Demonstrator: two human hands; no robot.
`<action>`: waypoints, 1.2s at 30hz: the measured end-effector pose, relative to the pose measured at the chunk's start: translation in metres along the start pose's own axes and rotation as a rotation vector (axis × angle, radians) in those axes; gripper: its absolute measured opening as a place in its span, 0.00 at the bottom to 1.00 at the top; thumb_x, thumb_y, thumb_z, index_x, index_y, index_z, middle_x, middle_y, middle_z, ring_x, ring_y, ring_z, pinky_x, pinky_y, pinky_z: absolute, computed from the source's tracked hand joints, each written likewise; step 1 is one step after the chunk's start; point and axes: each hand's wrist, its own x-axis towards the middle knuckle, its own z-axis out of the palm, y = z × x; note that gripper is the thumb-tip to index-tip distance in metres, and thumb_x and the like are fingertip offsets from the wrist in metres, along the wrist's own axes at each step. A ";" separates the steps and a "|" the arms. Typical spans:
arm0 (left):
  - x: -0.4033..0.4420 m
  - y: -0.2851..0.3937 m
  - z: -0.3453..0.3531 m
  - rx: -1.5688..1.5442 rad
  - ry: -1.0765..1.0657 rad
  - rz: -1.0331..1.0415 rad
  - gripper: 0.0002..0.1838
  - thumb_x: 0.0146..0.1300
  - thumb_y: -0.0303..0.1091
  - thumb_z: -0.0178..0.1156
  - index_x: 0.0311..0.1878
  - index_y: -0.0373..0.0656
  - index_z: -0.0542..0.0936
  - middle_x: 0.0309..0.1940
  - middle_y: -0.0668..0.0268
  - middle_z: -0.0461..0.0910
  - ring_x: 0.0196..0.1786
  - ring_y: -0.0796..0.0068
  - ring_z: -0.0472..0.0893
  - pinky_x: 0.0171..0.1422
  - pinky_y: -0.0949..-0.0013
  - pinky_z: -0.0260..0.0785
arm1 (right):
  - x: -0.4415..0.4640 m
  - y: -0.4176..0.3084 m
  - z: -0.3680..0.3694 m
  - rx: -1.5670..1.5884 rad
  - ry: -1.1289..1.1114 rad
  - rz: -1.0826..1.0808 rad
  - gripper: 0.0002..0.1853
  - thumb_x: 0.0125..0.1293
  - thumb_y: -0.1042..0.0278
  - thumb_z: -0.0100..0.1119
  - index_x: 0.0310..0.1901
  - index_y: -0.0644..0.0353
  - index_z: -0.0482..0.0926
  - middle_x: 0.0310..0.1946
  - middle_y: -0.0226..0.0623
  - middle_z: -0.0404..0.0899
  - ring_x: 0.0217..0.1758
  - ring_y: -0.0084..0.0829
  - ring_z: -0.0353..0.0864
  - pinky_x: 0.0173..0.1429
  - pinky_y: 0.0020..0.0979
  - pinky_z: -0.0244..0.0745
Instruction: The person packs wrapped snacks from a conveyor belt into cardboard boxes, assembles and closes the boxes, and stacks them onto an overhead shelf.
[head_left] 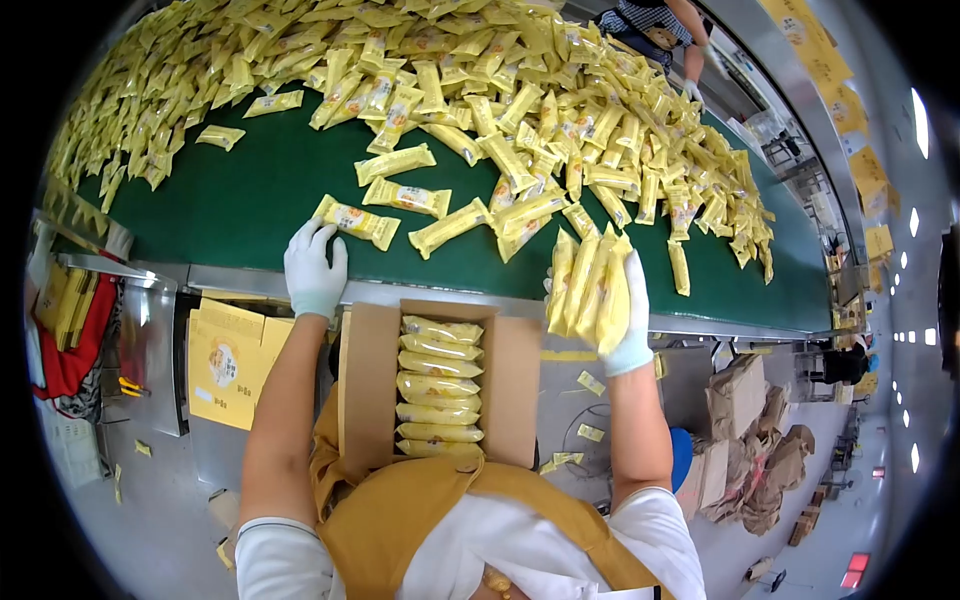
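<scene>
My right hand [632, 318], in a white glove, is closed around several yellow snack packets [590, 285], held side by side above the belt's near edge. My left hand [315, 268], also gloved, is at the belt's near edge with its thumb apart from the fingers. Its fingertips are at the left end of a single yellow packet [360, 222] lying on the green belt. Between my forearms stands an open cardboard box [360, 390] with its flaps spread. Inside it, a row of yellow packets [440, 387] is stacked front to back.
A large heap of yellow packets [480, 60] covers much of the green conveyor belt [290, 180]. Flat yellow cartons [225, 365] stand at left below the belt. Brown sacks [770, 470] and fallen packets [590, 432] lie on the floor at right. Another person [655, 30] works across the belt.
</scene>
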 end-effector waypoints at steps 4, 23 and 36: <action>0.001 -0.003 0.000 0.006 0.021 0.014 0.11 0.63 0.34 0.63 0.47 0.43 0.84 0.55 0.57 0.81 0.59 0.53 0.79 0.64 0.53 0.70 | -0.037 0.026 0.055 -1.379 -0.497 -0.403 0.41 0.48 0.46 0.76 0.60 0.61 0.73 0.53 0.46 0.75 0.58 0.42 0.77 0.63 0.43 0.73; 0.001 -0.015 0.002 -0.012 0.003 -0.019 0.10 0.62 0.36 0.63 0.45 0.46 0.84 0.57 0.61 0.81 0.62 0.56 0.77 0.66 0.54 0.69 | -0.054 0.159 0.053 -1.792 -0.503 -0.713 0.33 0.50 0.42 0.76 0.47 0.61 0.76 0.56 0.55 0.75 0.57 0.53 0.76 0.58 0.47 0.70; -0.039 -0.018 -0.030 -0.330 0.079 0.025 0.27 0.59 0.32 0.67 0.62 0.38 0.76 0.64 0.49 0.74 0.67 0.48 0.72 0.74 0.52 0.63 | 0.030 0.111 0.005 -1.919 -0.048 -0.121 0.27 0.65 0.38 0.62 0.42 0.59 0.88 0.40 0.52 0.86 0.45 0.53 0.85 0.50 0.45 0.80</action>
